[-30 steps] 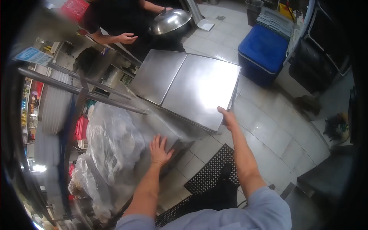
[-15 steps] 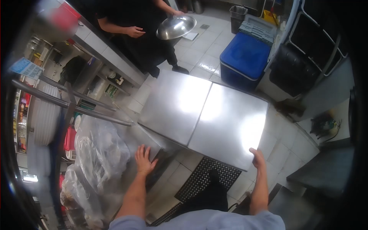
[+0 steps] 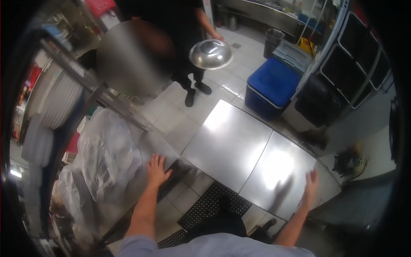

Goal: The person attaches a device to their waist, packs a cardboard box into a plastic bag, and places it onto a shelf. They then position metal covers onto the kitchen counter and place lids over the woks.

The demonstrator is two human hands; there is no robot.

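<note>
A steel-topped unit with a seam across its top spans the middle of the view, its surface bright with reflections. My right hand is at its right end, fingers extended upward and holding nothing; a dark reflection shows on the metal beside it. My left hand has its fingers spread over the edge of a steel counter on the left. Just left of that hand lies a heap of clear plastic bags. Across from me, a person in dark clothes holds a shiny round steel bowl in one hand.
A blue cooler stands beyond the unit, with a grey bin behind it. Under my feet is a perforated black mat on white tiles. Metal rails and stacked white plates rise at left. A black bag hangs at right.
My view has turned, and the steel-topped unit sits further right and lower. My right hand has moved right along with its end. The other person's feet now show more fully, and the bowl has shifted.
</note>
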